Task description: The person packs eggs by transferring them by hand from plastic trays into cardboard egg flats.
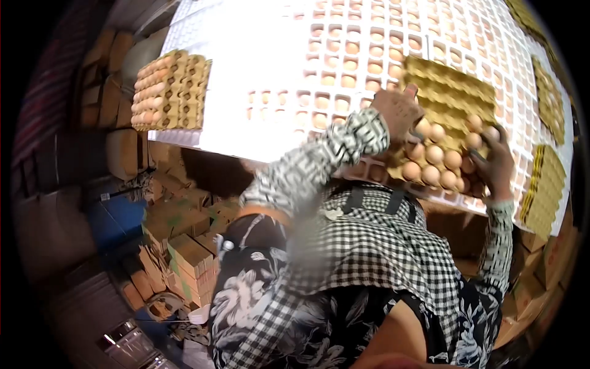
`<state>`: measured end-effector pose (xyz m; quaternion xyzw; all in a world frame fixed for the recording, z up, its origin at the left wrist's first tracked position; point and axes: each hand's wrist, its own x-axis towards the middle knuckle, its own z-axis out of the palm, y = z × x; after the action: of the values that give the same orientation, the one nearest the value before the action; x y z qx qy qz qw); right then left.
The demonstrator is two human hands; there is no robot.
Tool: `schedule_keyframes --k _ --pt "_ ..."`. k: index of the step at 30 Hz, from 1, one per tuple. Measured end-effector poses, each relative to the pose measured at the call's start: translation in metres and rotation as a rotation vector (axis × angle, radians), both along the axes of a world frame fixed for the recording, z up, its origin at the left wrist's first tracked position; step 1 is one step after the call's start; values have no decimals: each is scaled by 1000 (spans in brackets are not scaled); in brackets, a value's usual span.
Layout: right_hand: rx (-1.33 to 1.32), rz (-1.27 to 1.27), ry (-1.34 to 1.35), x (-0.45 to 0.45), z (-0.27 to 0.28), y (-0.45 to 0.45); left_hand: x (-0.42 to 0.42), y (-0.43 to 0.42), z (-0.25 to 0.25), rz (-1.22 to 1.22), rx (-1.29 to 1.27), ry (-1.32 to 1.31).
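A yellowish pulp tray (452, 86) lies on top of the white egg trays, its near part filled with several brown eggs (434, 154) and its far rows bare. My left hand (399, 114) is over the tray's left edge, fingers curled down beside the eggs; what it holds, if anything, is hidden. At the tray's right side my right hand (496, 161) has its fingers wrapped round an egg (491, 133). White trays (375, 37) with rows of brown eggs spread beyond and around the pulp tray.
Stacked pulp trays full of eggs (166, 92) stand at the table's left. More pulp trays (544, 190) are stacked at the right edge, with others (549, 98) farther back. Cardboard boxes (190, 255) and a blue container (115, 216) lie below on the left.
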<state>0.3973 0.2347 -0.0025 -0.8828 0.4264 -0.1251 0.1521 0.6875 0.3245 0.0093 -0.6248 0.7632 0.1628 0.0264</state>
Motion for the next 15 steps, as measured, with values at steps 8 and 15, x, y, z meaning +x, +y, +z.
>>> schedule_keyframes --k 8,15 --pt "497 388 -428 172 6 142 222 269 -53 1046 -63 -2" --pt "110 447 -11 390 -90 247 277 266 -91 863 131 -22"
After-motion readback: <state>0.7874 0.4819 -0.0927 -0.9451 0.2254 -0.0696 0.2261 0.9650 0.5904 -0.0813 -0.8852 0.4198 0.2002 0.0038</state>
